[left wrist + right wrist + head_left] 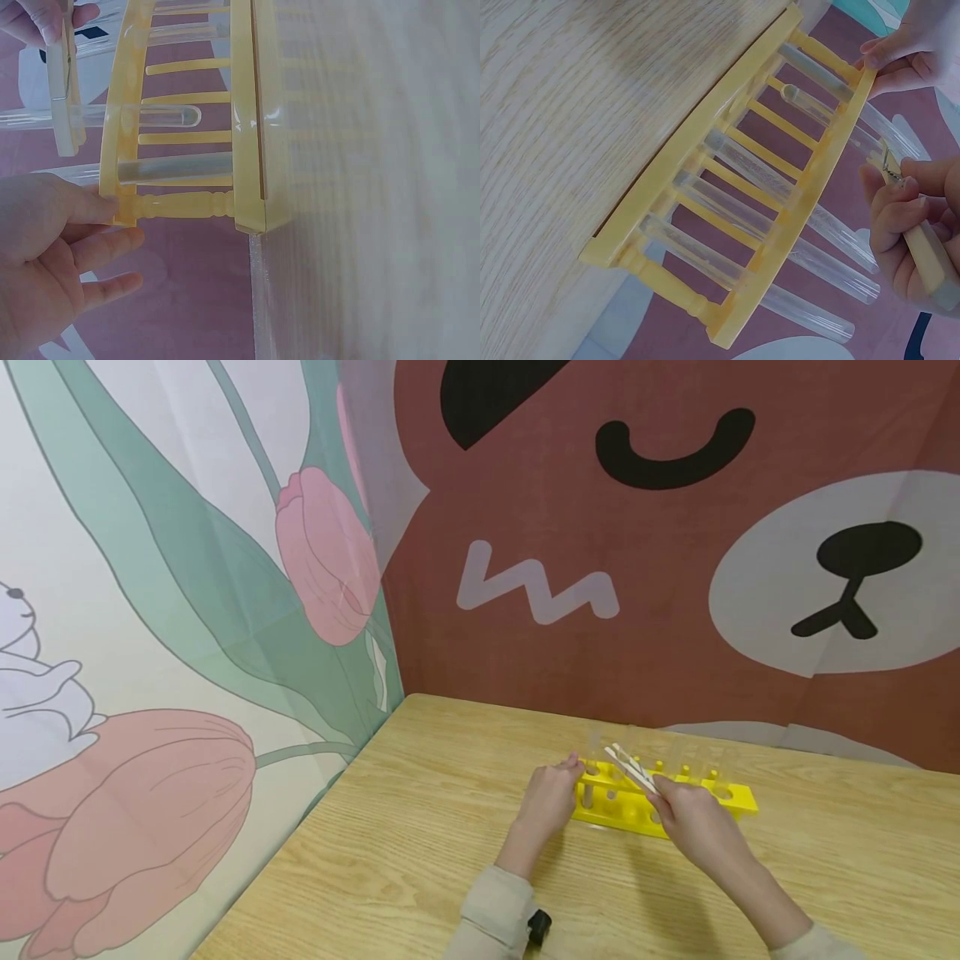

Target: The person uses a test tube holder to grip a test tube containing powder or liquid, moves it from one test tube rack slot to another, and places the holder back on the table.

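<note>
A yellow test tube rack (738,797) stands on the table, several clear test tubes upright in it. My left hand (550,797) pinches the left end of its top plate between thumb and forefinger, the other fingers spread loosely. My right hand (697,827) grips a wooden test tube clamp (633,768) with a metal spring. The clamp's front end lies at a raised test tube (169,115), second from the left end; that tube's rounded bottom hangs above the rack's base, its middle inside the top plate. Beside it, the end test tube (817,75) holds greyish contents.
The wooden table (360,852) runs back to a wall hanging (525,668) with a bear face. On the left hangs a tulip-patterned cloth (172,652). Three more tubes, one of them this tube (697,251), stand toward the rack's right end. A small black object (538,927) shows at my left sleeve.
</note>
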`<state>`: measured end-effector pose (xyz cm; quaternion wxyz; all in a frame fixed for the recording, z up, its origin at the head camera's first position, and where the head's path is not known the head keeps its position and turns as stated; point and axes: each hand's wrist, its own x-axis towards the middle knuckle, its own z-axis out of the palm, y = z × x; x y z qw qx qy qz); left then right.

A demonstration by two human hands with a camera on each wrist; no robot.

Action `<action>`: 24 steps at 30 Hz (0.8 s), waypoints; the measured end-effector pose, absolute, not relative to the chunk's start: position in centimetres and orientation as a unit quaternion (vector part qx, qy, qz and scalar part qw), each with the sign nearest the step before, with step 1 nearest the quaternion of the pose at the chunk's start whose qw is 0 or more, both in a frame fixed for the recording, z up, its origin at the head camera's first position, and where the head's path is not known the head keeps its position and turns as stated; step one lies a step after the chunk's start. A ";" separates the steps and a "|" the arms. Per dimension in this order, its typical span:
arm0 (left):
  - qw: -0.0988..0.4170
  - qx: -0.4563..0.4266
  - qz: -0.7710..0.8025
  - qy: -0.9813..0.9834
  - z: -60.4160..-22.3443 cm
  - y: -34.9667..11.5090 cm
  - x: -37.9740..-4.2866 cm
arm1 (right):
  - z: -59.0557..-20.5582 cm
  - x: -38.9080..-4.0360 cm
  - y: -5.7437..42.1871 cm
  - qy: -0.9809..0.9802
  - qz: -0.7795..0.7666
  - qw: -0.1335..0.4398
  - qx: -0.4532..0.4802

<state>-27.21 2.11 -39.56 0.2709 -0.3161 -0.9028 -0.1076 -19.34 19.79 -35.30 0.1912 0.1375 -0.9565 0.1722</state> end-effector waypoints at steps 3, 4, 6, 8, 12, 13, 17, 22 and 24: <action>0.266 -0.315 -0.110 -0.904 -39.5 2.1 -27.2 | -35.3 -19.4 19.8 -0.956 0.172 0.194 0.139; 0.264 -0.315 -0.110 -0.905 -39.5 2.1 -27.2 | -35.3 -19.4 19.8 -0.955 0.172 0.195 0.140; 0.264 -0.315 -0.110 -0.905 -39.5 2.1 -27.1 | -35.3 -19.4 19.8 -0.955 0.170 0.197 0.141; 0.265 -0.315 -0.110 -0.905 -39.5 2.1 -27.1 | -35.3 -19.4 19.8 -0.955 0.170 0.197 0.141; 0.264 -0.315 -0.111 -0.905 -39.5 2.1 -27.1 | -35.4 -19.3 19.8 -0.957 0.169 0.192 0.139; 0.264 -0.314 -0.110 -0.905 -39.5 2.1 -27.1 | -35.4 -19.3 19.8 -0.957 0.169 0.191 0.139; 0.268 -0.315 -0.106 -0.904 -39.4 2.0 -27.1 | -35.4 -19.4 19.8 -0.956 0.169 0.193 0.142; 0.277 -0.318 -0.107 -0.900 -39.5 2.0 -27.2 | -35.4 -19.4 19.7 -0.956 0.166 0.196 0.144; 0.275 -0.317 -0.109 -0.901 -39.6 2.0 -27.2 | -35.4 -19.4 19.7 -0.956 0.165 0.196 0.145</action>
